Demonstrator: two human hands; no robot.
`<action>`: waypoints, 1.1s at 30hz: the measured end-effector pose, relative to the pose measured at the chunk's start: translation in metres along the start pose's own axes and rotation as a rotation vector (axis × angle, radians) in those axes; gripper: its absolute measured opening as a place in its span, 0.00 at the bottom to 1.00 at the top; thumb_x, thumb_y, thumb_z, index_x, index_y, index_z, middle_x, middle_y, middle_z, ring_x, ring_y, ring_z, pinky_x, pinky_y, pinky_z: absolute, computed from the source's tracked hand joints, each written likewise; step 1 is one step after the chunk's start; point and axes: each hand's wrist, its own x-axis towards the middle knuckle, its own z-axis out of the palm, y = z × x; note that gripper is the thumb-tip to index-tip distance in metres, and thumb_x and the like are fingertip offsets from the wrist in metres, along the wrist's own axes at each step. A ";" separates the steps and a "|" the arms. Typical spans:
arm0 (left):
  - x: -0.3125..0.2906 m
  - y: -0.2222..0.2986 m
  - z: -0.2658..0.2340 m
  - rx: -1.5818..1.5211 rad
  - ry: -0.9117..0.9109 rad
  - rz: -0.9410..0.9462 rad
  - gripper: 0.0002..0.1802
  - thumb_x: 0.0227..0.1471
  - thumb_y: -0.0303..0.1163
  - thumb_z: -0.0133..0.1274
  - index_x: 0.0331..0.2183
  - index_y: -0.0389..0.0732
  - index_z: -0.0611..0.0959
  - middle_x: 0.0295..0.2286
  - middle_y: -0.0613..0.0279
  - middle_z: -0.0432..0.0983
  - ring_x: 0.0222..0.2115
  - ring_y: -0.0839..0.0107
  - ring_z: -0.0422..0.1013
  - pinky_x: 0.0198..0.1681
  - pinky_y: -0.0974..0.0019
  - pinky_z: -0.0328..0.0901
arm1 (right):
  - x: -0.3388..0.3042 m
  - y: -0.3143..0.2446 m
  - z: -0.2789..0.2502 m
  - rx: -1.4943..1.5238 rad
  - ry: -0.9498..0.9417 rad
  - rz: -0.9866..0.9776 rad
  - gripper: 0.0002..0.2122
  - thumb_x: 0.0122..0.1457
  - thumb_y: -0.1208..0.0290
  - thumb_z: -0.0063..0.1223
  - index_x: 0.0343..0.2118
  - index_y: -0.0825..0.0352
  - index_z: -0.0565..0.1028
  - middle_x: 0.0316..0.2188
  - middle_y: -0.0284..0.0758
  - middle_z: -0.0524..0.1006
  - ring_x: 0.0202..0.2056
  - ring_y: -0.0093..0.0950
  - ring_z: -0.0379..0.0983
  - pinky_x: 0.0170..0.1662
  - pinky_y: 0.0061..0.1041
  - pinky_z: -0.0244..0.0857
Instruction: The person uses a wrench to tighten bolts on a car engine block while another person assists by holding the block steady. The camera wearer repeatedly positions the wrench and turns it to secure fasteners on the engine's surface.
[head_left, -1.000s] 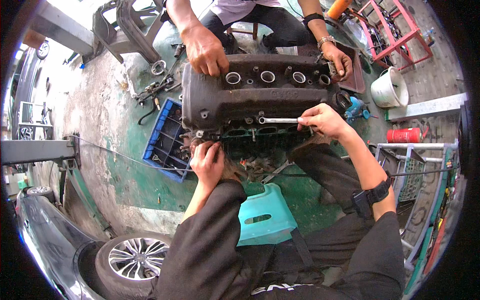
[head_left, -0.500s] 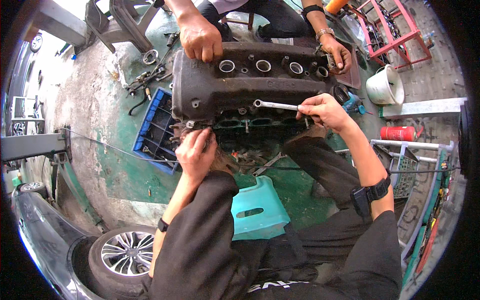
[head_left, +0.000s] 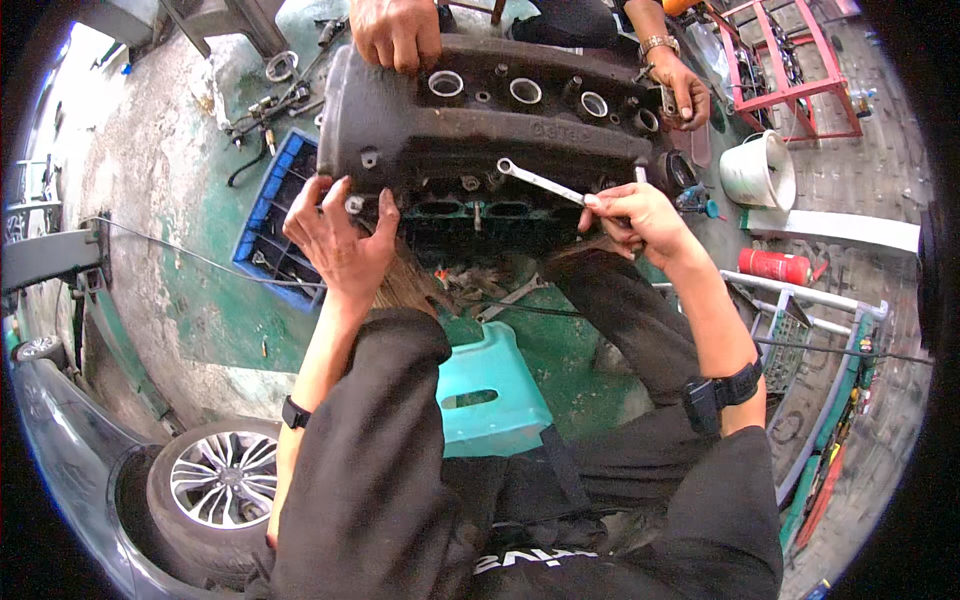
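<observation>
A dark, grimy engine cylinder head with its valve cover (head_left: 465, 135) stands before me, its round plug holes facing up. My right hand (head_left: 645, 222) grips a combination wrench (head_left: 545, 184) at one end. The wrench's ring end points left, over the near side of the engine; whether it touches anything there I cannot tell. Spread fingers show on my left hand (head_left: 345, 245), which rests at the engine's near left corner, around a small metal fitting (head_left: 354, 204). Whether those fingertips press on the engine is unclear.
Opposite me, a co-worker's hands (head_left: 395, 32) are on the engine's far side, the right-hand one by a small metal part. Around me are a blue divided tray (head_left: 268, 210), a turquoise stool (head_left: 505, 420), a white bucket (head_left: 757, 172), a fire extinguisher (head_left: 775, 266), a loose wrench (head_left: 515, 298) and a car wheel (head_left: 225, 480).
My left hand has opened from a closed pinch and spread at the corner. The wrench now slants, its ring end farther from me. The whole view has shifted slightly.
</observation>
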 end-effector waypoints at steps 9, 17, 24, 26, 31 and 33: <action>-0.043 -0.004 0.006 -0.084 -0.034 -0.003 0.16 0.37 0.28 0.64 0.32 0.41 0.77 0.35 0.56 0.69 0.36 0.56 0.66 0.40 0.57 0.63 | -0.020 0.018 0.071 0.168 -0.011 -0.081 0.15 0.62 0.64 0.46 0.26 0.73 0.73 0.07 0.31 0.65 0.07 0.20 0.57 0.12 0.19 0.51; -0.051 -0.018 0.005 -0.111 -0.046 0.139 0.16 0.46 0.36 0.57 0.39 0.44 0.76 0.39 0.56 0.69 0.42 0.58 0.65 0.45 0.55 0.55 | 0.048 -0.010 0.206 1.190 -0.374 -0.226 0.13 0.66 0.61 0.38 0.40 0.64 0.71 0.39 0.38 0.78 0.30 0.28 0.77 0.31 0.25 0.71; -0.058 -0.028 0.012 -0.309 -0.044 0.049 0.20 0.47 0.43 0.56 0.40 0.43 0.73 0.40 0.56 0.67 0.42 0.57 0.64 0.45 0.54 0.55 | 0.045 -0.006 0.219 1.518 -0.611 -0.300 0.18 0.67 0.57 0.35 0.43 0.68 0.71 0.38 0.37 0.77 0.30 0.25 0.75 0.31 0.22 0.69; -0.057 -0.026 0.009 -0.227 -0.053 0.082 0.21 0.45 0.46 0.57 0.36 0.42 0.75 0.39 0.56 0.67 0.42 0.56 0.63 0.46 0.54 0.54 | 0.034 0.014 0.214 1.343 -0.533 -0.302 0.17 0.67 0.59 0.35 0.42 0.69 0.71 0.34 0.36 0.77 0.26 0.23 0.73 0.28 0.21 0.66; -0.053 -0.019 0.005 -0.116 -0.109 0.076 0.28 0.36 0.47 0.63 0.37 0.40 0.76 0.37 0.53 0.67 0.42 0.55 0.63 0.47 0.53 0.55 | 0.021 0.034 0.189 1.084 -0.391 -0.188 0.13 0.66 0.64 0.38 0.37 0.68 0.72 0.32 0.35 0.78 0.24 0.25 0.74 0.24 0.21 0.64; -0.051 -0.018 0.006 -0.169 -0.074 0.175 0.19 0.47 0.45 0.54 0.37 0.41 0.77 0.37 0.55 0.68 0.42 0.56 0.64 0.46 0.54 0.57 | 0.024 0.014 0.202 1.261 -0.420 -0.254 0.11 0.65 0.65 0.41 0.36 0.67 0.73 0.30 0.37 0.78 0.20 0.23 0.72 0.20 0.18 0.63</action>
